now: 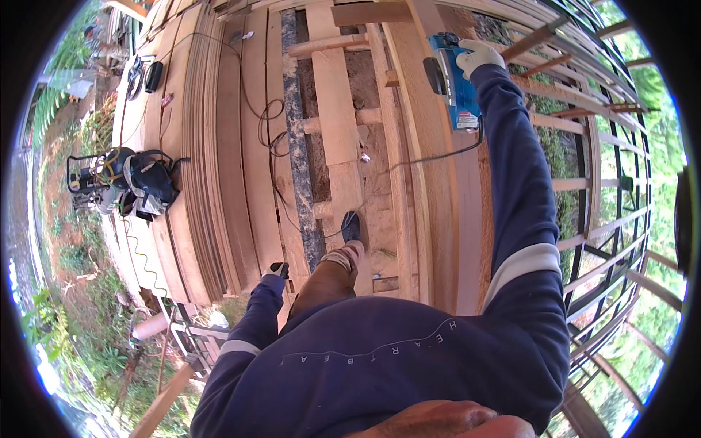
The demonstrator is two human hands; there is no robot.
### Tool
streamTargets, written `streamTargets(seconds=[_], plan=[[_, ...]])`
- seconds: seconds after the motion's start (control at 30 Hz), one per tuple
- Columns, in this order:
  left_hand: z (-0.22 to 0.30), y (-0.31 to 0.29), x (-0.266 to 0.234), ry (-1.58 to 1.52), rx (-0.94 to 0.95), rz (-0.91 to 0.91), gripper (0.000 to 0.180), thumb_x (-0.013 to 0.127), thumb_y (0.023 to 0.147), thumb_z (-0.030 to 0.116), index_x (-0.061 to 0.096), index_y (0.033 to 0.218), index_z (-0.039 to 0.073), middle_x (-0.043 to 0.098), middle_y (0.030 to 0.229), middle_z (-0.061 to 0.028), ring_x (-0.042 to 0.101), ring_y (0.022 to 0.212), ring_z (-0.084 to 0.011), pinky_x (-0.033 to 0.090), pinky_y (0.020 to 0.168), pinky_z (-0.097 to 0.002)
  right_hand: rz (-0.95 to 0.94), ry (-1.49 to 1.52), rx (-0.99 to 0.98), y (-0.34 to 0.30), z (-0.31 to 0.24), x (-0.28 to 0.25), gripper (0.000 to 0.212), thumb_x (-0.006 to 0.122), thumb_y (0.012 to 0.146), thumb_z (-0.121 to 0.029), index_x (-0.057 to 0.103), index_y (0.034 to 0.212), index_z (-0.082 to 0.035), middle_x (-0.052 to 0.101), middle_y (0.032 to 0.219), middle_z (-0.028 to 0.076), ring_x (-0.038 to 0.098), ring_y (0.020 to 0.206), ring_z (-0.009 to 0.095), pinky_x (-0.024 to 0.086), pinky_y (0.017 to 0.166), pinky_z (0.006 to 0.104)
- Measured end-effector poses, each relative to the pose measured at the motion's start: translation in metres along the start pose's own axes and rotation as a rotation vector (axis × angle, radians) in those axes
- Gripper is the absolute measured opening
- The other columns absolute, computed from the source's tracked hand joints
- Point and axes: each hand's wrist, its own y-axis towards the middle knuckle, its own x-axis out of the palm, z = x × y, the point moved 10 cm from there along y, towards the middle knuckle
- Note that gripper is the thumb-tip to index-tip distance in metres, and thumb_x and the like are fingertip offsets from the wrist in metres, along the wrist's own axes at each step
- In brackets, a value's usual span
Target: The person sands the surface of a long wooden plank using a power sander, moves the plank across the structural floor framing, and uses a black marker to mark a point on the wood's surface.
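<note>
My right arm reaches far forward, and my right hand [478,58] in a pale glove is closed around the handle of a blue electric planer [461,98]. The planer rests on a long wooden plank [431,182], and a dark cord trails from its near end. My left arm hangs low beside my leg. At its end my left hand [277,269] looks small and dark, with its fingers too unclear to make out; it is nearest to the boards by my knee.
Stacked boards [212,160] fill the left side, with a dark backpack [150,182] and a black case [153,76] on them. A looping cord [272,120] crosses the boards. Gaps open between the cross timbers [339,120] near my foot. Timber framing [591,153] stands on the right.
</note>
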Motion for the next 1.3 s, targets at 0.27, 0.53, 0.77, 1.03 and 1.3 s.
streamTargets(seconds=[0.27, 0.53, 0.77, 1.03, 1.3], plan=[[0.048, 0.023, 0.064, 0.233, 0.359, -0.127, 0.027, 0.069, 0.091, 0.025, 0.067, 0.104, 0.002, 0.069, 0.083, -0.0061, 0.065, 0.069, -0.0155, 0.056, 0.062, -0.0303, 0.141, 0.045, -0.099, -0.233, 0.035, -0.042, 0.034, 0.059, 0.081, -0.019, 0.070, 0.112, -0.014, 0.069, 0.112, 0.011, 0.065, 0.104, 0.031, 0.050, 0.095, 0.0370], [0.090, -0.095, 0.223, 0.427, 0.671, -0.330, 0.037, 0.070, 0.086, 0.038, 0.070, 0.105, 0.005, 0.073, 0.089, -0.0098, 0.069, 0.080, -0.0195, 0.053, 0.075, -0.0323, 0.103, 0.177, 0.002, -0.560, 0.076, -0.081, 0.040, 0.064, 0.076, -0.011, 0.069, 0.115, -0.014, 0.069, 0.107, 0.015, 0.065, 0.098, 0.034, 0.053, 0.087, 0.0388], [0.066, -0.374, 0.414, 0.779, 1.022, -0.766, 0.038, 0.067, 0.085, 0.034, 0.066, 0.111, 0.006, 0.068, 0.105, -0.0170, 0.067, 0.097, -0.0326, 0.053, 0.086, -0.0376, 0.097, 0.147, 0.239, -0.854, 0.145, -0.123, 0.049, 0.063, 0.072, -0.006, 0.068, 0.119, -0.016, 0.068, 0.096, 0.017, 0.065, 0.088, 0.036, 0.053, 0.083, 0.0387], [-0.002, -0.506, 0.526, 1.241, 1.476, -0.942, 0.059, 0.064, 0.085, 0.044, 0.054, 0.130, 0.008, 0.061, 0.116, -0.0167, 0.060, 0.106, -0.0350, 0.046, 0.094, -0.0450, -0.027, 0.132, 0.437, -0.966, 0.167, -0.129, 0.053, 0.066, 0.071, -0.006, 0.067, 0.121, -0.020, 0.065, 0.089, 0.014, 0.064, 0.084, 0.032, 0.054, 0.077, 0.0379], [0.050, -0.487, 0.562, 1.602, 1.583, -0.719, 0.066, 0.067, 0.080, 0.056, 0.058, 0.124, 0.008, 0.061, 0.114, -0.0133, 0.059, 0.108, -0.0284, 0.044, 0.094, -0.0416, -0.028, 0.116, 0.393, -0.879, 0.144, -0.131, 0.048, 0.065, 0.073, -0.007, 0.067, 0.119, -0.018, 0.067, 0.096, 0.015, 0.064, 0.088, 0.034, 0.053, 0.079, 0.0393]])
